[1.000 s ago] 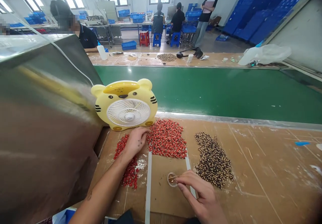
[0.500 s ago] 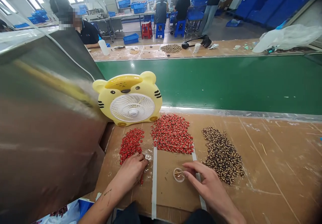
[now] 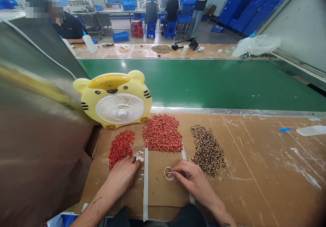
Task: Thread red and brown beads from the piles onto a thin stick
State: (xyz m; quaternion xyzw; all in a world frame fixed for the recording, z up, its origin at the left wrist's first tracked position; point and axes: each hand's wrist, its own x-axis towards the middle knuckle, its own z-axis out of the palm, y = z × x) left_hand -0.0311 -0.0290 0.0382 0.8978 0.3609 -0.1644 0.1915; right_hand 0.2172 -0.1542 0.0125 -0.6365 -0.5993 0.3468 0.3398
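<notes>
My right hand (image 3: 192,177) pinches a thin wooden stick (image 3: 170,172) between thumb and fingers. The stick's tip is inside a small clear round dish (image 3: 168,177) on the brown cardboard sheet (image 3: 165,194). At the lower end of a small pile of red pieces (image 3: 121,146), my left hand (image 3: 125,169) rests with its fingers curled downward; its fingertips are hidden. A larger heap of red pieces with pale tips (image 3: 162,133) lies at the top of the cardboard. Right of it is a pile of dark and tan pieces (image 3: 209,152).
A yellow tiger-faced fan (image 3: 117,99) stands behind the red piles, beside a metal housing (image 3: 43,128). A green conveyor belt (image 3: 203,82) runs across beyond the table. White squeeze bottles (image 3: 89,43) stand on its far side, where a person (image 3: 68,26) sits. Others are farther back.
The view has shifted, so the scene sits farther left. My right hand keeps the stick at the dish, and my left hand stays by the small red pile.
</notes>
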